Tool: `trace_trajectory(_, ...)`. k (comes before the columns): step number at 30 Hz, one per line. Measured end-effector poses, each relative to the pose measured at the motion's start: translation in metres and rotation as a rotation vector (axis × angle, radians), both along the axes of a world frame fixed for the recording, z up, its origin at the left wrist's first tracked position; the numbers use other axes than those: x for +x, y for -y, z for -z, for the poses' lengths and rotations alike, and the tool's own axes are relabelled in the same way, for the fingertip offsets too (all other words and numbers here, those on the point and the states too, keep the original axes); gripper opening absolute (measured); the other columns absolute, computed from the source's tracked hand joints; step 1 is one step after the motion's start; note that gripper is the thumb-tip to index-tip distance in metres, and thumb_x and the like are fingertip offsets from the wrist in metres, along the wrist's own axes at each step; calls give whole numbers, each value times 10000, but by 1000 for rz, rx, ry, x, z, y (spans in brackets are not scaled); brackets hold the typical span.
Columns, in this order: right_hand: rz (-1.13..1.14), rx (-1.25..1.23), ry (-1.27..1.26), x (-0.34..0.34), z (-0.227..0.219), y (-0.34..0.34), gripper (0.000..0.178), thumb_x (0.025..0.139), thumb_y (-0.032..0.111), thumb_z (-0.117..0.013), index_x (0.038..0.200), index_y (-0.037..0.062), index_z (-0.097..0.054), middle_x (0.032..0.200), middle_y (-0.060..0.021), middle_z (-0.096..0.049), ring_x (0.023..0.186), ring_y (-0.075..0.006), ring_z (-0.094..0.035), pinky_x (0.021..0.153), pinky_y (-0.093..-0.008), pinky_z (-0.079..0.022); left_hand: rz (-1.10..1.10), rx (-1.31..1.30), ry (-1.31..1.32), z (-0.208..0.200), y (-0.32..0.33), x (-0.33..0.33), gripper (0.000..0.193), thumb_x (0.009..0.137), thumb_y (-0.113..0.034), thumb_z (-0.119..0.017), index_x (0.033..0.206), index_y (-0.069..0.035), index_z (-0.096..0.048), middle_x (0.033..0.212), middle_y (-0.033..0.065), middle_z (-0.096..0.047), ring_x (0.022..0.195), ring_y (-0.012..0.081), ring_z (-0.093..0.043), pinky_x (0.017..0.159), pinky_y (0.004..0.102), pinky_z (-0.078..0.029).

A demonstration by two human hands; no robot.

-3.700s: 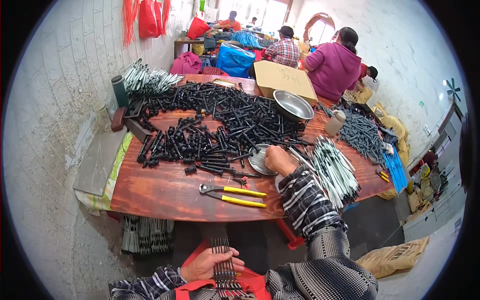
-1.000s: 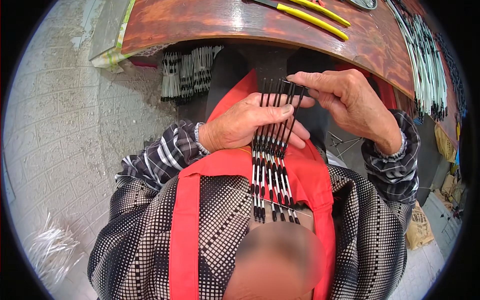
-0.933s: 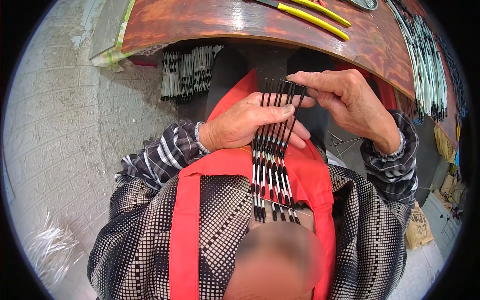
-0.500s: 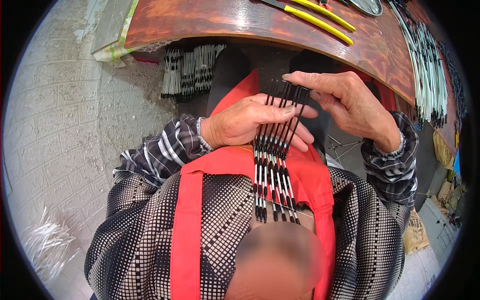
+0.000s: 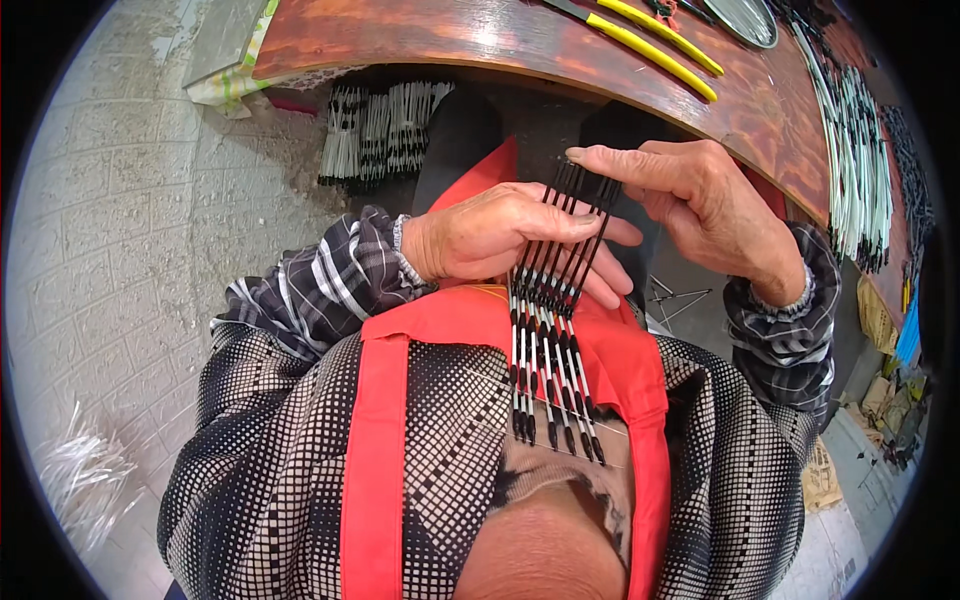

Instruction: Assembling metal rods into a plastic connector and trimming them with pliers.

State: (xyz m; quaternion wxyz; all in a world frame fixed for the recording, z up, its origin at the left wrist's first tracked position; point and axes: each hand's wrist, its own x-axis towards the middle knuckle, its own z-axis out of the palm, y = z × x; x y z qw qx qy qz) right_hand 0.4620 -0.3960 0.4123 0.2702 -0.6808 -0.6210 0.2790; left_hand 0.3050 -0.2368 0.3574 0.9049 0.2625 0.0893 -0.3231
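Several thin black-and-white rods [image 5: 545, 305] with dark tips lie side by side in a loose fan over my red apron. My left hand [image 5: 475, 235] holds them, its thumb across the top and its fingers spread underneath. At their far black ends is my right hand [image 5: 708, 195], its index fingertip and thumb closed around the row from either side. The near ends spread apart over my chest, where a thin pale line crosses them. What the other right fingers do is partly hidden.
Yellow-handled pliers [image 5: 655, 55] and a round glassy dish [image 5: 745, 20] lie on the brown wooden table [image 5: 420, 40] ahead. Bundled pale rods [image 5: 850, 150] hang at its right edge. More bundles [image 5: 385, 130] stand under it. White strips [image 5: 85, 480] are heaped on the left floor.
The far ends of the rods are drawn closer together between my right finger and thumb. My left hand keeps its hold. The view has shifted slightly.
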Motion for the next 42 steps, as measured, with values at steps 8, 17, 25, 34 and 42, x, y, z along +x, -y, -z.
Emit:
trace_trajectory(8, 78, 67, -289, -5, 26, 4, 620, 700, -126, -501, 1270, 100, -600, 719, -112, -585, 616, -211, -525, 611, -318, -457, -8, -69, -8, 5, -1, -2, 474, 959, -113, -456, 1344, 146, -360, 1171, 315, -588, 1094, 389, -612, 986, 387, -462)
trace_trajectory(17, 75, 72, -257, -7, 25, -1, 596, 711, -92, -515, 1277, 83, -582, 677, -119, -519, 568, -230, -456, 584, -333, -435, 0, -92, -7, 14, 0, -5, 472, 923, -87, -492, 1346, 103, -398, 1218, 309, -560, 1142, 389, -582, 1037, 425, -411)
trace_trajectory(25, 107, 138, -19, -17, 14, -20, 573, 718, -24, -558, 1288, 15, -516, 759, -174, -584, 724, -383, -588, 663, -423, -484, 8, -57, -6, 16, 1, -3, 316, 976, -149, -468, 1155, 101, -542, 1083, 255, -636, 1015, 347, -653, 932, 388, -501)
trace_trajectory(34, -114, 51, -69, -16, -15, 6, 590, 722, 40, -622, 1303, 27, -520, 1076, -167, -587, 841, -355, -600, 696, -393, -503, -195, 9, -142, 10, -7, -6, 338, 1010, -256, -458, 945, 40, -607, 950, 163, -662, 958, 297, -671, 868, 365, -532)
trace_trajectory(42, -201, 217, -317, -68, 20, 2, 552, 750, 202, -663, 1254, -3, -573, 1146, -170, -608, 987, -382, -598, 868, -421, -476, -234, -44, -219, 29, -9, 4, 342, 1015, -266, -443, 949, 31, -599, 959, 178, -662, 900, 258, -668, 818, 351, -549)
